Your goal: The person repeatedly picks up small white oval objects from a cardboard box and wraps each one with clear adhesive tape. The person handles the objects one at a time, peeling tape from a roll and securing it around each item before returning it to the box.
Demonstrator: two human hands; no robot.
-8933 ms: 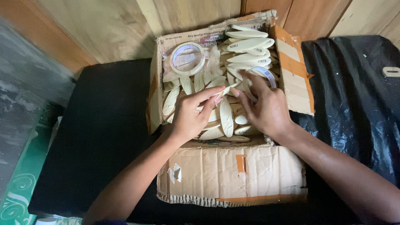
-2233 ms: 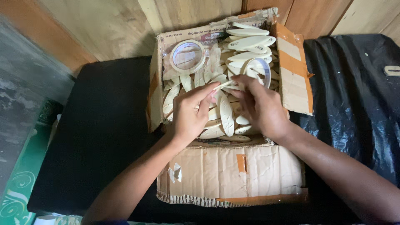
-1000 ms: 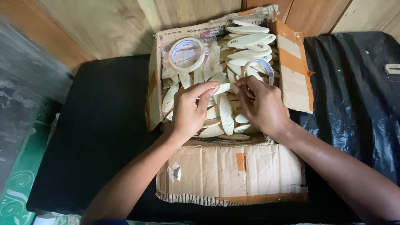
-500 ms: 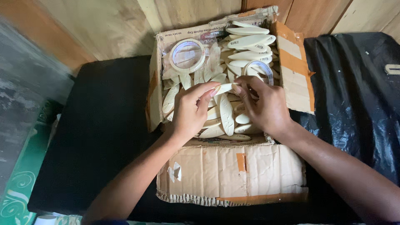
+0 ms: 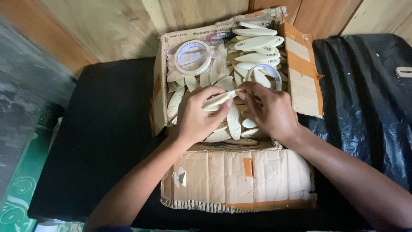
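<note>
An open cardboard box [image 5: 157,103] on a black surface holds several pale, flat, oval wooden pieces [image 5: 257,43]. Both hands are inside it. My left hand [image 5: 197,116] pinches a small stack of oval pieces [image 5: 219,99] between thumb and fingers. My right hand [image 5: 270,109] has its fingertips on the right end of that same stack. More ovals lie loose under and around both hands. A roll of clear tape [image 5: 192,57] rests in the box's back left corner, and a second tape roll [image 5: 264,73] lies just beyond my right hand's fingers.
The box's front flap [image 5: 238,178] folds down toward me, torn and taped; its right flap [image 5: 302,73] stands out sideways. Crumpled black plastic sheet [image 5: 365,94] covers the surface to the right. Wooden wall panels [image 5: 107,25] stand behind. A green patterned floor [image 5: 19,189] lies at lower left.
The hands stay over the box's middle. The stack in my left hand has tilted and shifted slightly, and my right fingers have closed in on its end.
</note>
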